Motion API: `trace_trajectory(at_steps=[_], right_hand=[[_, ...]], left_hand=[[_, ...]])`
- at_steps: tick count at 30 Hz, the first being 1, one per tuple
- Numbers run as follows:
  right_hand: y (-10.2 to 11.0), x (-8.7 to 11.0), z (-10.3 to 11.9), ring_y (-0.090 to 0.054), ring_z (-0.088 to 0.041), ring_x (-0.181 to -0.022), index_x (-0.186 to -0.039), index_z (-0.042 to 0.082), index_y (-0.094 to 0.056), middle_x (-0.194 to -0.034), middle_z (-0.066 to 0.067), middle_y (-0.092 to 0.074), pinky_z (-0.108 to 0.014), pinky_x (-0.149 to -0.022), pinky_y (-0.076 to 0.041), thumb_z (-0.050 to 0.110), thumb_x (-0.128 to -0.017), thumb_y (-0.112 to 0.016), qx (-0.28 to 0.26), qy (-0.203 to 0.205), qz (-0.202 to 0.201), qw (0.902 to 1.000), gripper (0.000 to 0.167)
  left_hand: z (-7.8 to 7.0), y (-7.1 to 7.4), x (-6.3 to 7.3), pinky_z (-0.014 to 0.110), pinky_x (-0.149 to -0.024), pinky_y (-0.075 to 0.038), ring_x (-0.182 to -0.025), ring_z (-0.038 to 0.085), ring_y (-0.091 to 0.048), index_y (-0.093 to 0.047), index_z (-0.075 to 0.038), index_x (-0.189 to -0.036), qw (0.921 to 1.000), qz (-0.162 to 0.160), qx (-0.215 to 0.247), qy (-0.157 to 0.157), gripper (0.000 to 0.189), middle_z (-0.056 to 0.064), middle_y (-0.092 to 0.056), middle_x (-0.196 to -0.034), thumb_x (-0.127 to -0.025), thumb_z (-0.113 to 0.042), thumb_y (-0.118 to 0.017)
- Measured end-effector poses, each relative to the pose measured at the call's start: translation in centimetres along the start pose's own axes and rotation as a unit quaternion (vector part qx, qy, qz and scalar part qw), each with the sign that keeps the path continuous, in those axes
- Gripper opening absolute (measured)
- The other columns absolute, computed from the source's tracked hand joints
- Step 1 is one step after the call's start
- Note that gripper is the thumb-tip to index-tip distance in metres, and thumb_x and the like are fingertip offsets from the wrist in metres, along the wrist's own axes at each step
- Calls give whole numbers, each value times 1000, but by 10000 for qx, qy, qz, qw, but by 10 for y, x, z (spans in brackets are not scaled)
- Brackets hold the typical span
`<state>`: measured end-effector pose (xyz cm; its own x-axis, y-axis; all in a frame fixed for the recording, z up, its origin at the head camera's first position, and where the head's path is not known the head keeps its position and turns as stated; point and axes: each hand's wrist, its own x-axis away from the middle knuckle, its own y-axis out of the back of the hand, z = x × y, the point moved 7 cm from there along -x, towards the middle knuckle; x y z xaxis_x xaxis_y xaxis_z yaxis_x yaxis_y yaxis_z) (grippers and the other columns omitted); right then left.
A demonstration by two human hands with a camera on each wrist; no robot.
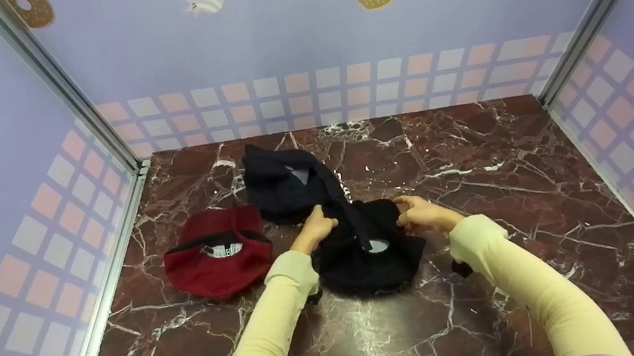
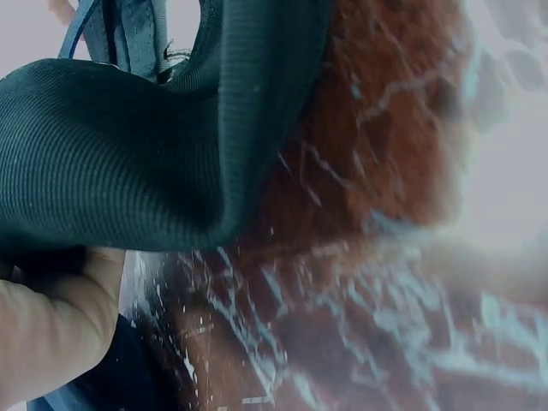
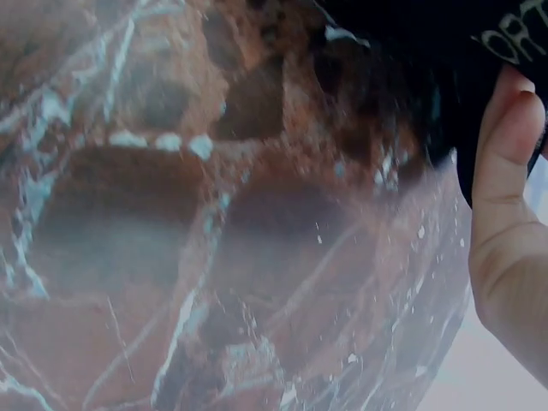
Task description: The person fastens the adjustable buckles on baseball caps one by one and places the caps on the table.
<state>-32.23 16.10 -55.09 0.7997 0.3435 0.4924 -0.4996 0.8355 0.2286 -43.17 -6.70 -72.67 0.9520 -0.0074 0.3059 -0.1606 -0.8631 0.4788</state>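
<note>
A black cap (image 1: 365,275) lies in the middle of the table, a small white label showing inside it. My left hand (image 1: 314,230) grips its left edge, with the thumb on top. At the opposite edge my right hand (image 1: 423,214) pinches the fabric between thumb and fingers. In the left wrist view the cap's ribbed fabric (image 2: 128,163) bulges over the fingers. Pale letters (image 3: 518,38) show on the dark cloth near the right thumb. Just behind sits a navy cap (image 1: 282,188), and a dark strip runs from it across the black cap.
A red cap (image 1: 215,281) with a black band and white label lies to the left, close to the navy one. The brown marbled table (image 1: 507,148) is enclosed by lilac panels (image 1: 299,35) at the back and both sides, with metal edge strips (image 1: 103,331).
</note>
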Motion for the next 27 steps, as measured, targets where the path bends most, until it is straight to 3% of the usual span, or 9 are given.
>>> trace_trajectory(at_steps=[3,7,9,11,19,22,24,26,27], right_hand=[[6,0,-1,-46,-9,-50,-139,3,-15,-65,-2,-46,-22,-50,-44,0,-73,-52,-20,56,62,10000,75],[13,3,1,-46,-8,-52,-136,-2,-17,-67,-2,-47,-22,-52,-45,3,-70,-55,-49,410,226,9989,76],[16,4,1,-46,-8,-52,-136,-2,-19,-65,-2,-47,-22,-53,-45,4,-69,-56,-100,459,245,9986,76],[20,4,2,-47,-8,-52,-135,-1,-21,-65,-1,-47,-21,-52,-45,3,-69,-57,-118,441,207,9987,75],[32,7,5,-44,-7,-50,-137,0,-21,-62,1,-47,-20,-51,-44,-4,-75,-51,-325,111,36,9994,69],[34,15,9,-45,-8,-52,-137,1,-22,-66,0,-50,-20,-53,-44,-3,-77,-51,-423,13,9,9991,66],[35,20,12,-45,-8,-53,-137,1,-23,-67,1,-50,-20,-54,-43,-1,-78,-51,-415,0,-5,9991,65],[39,17,7,-45,-7,-53,-136,1,-24,-67,2,-50,-20,-54,-43,1,-79,-51,-389,-15,-56,9992,63],[41,15,5,-46,-7,-53,-136,1,-25,-66,2,-50,-20,-54,-43,2,-79,-51,-386,3,-80,9992,62]], left_hand=[[-9,-4,4,39,-105,-25,-130,27,-27,-18,-6,-140,9999,-3,107,-66,79,15,-29,-142,-75,-16,-61],[-36,-1,29,38,-104,-27,-129,29,-28,-19,1,-138,9999,-44,26,-146,72,21,-28,-140,-78,-12,-58],[-42,-2,34,36,-104,-27,-130,27,-27,-18,0,-139,9999,27,100,-133,72,20,-27,-141,-80,-13,-57],[-42,-4,31,35,-103,-29,-129,28,-28,-19,1,-138,9997,-25,125,-225,74,21,-28,-140,-79,-16,-59],[-45,-17,29,39,-105,-25,-130,31,-24,-18,3,-138,9996,-61,274,-34,70,21,-25,-141,-82,-15,-57],[-39,-25,17,41,-105,-24,-131,32,-23,-18,3,-138,9994,-93,317,53,71,20,-24,-142,-83,-19,-56],[-26,-35,-1,43,-106,-22,-132,31,-21,-15,1,-139,9993,-55,359,127,73,18,-22,-144,-84,-24,-56],[-2,-50,-31,41,-106,-21,-133,27,-20,-13,-4,-141,9991,-35,418,41,83,14,-21,-145,-81,-38,-58],[-1,-51,-33,41,-106,-22,-132,28,-21,-13,-2,-140,9991,-28,415,-40,84,16,-22,-144,-80,-38,-58]])
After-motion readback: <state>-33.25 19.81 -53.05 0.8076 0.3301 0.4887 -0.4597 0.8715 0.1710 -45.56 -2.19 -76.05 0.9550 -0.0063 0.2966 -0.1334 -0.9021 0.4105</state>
